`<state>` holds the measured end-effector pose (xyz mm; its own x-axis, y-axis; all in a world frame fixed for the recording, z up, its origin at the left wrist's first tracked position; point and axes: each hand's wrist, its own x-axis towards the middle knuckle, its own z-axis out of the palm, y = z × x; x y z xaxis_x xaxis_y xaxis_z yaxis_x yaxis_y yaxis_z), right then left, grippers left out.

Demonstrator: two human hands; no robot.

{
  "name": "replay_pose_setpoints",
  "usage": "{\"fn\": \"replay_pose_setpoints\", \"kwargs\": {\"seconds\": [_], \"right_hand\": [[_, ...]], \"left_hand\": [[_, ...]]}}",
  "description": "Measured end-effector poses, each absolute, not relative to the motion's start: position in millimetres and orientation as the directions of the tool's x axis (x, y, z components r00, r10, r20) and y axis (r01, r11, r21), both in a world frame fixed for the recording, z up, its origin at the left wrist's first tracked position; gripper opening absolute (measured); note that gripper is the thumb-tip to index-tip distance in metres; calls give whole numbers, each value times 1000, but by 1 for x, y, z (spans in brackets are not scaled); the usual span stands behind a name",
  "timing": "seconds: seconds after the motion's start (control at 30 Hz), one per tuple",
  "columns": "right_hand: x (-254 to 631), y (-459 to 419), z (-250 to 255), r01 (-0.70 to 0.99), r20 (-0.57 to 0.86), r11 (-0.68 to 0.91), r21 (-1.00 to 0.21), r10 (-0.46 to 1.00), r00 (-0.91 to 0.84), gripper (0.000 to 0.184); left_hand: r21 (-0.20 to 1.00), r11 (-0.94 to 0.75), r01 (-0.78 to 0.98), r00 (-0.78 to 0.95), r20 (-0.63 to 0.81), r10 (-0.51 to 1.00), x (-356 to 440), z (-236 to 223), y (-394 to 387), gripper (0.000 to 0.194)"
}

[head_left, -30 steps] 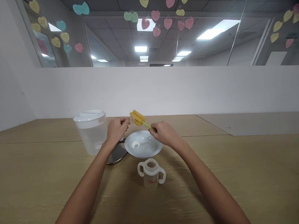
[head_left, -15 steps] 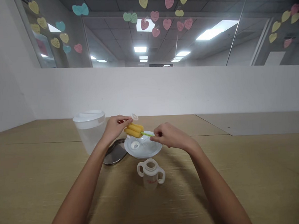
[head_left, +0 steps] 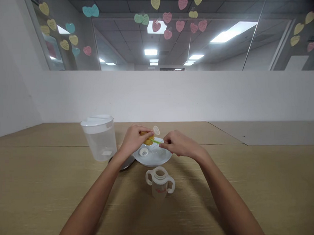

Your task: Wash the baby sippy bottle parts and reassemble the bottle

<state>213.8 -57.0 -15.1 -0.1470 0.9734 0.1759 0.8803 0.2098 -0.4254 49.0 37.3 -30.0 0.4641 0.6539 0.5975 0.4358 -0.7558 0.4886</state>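
Left grip (head_left: 134, 139) closes around the yellow sponge head (head_left: 148, 140) of a bottle brush — its green handle (head_left: 155, 141) reaches the narrow pinch of the right grip (head_left: 180, 144), above a white plate (head_left: 153, 163).

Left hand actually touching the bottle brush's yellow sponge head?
Touching. The head view shows the left hand with its fingers curled over the bottle brush's yellow sponge head.

Office interior, likely a partitioned work area. Evidence: tiled suspended ceiling (head_left: 122, 29) with recessed panel lights (head_left: 227, 36); glass partition (head_left: 254, 33) hung with paper hearts (head_left: 180, 25); low white wall (head_left: 156, 96) behind a long wood-grain desk (head_left: 45, 177). Also on the desk, household items: jug (head_left: 98, 142), plate (head_left: 166, 159), two-handled cup (head_left: 160, 184).
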Motion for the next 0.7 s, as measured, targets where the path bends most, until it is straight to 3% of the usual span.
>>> {"fn": "replay_pose_setpoints", "kwargs": {"seconds": [0.27,0.47,0.7], "right_hand": [[214,-60,-14,890,195,208,-406,971,-138,34],[213,-63,-13,885,221,230,-404,964,-150,34],[210,-60,-16,890,223,241,-387,961,-163,35]], "left_hand": [[481,-734,480,352,661,663,35,-29,53,21],[599,-671,438,269,625,733,17,-25,65,24],[592,-670,448,355,569,741,34,-25,43,25]]}}
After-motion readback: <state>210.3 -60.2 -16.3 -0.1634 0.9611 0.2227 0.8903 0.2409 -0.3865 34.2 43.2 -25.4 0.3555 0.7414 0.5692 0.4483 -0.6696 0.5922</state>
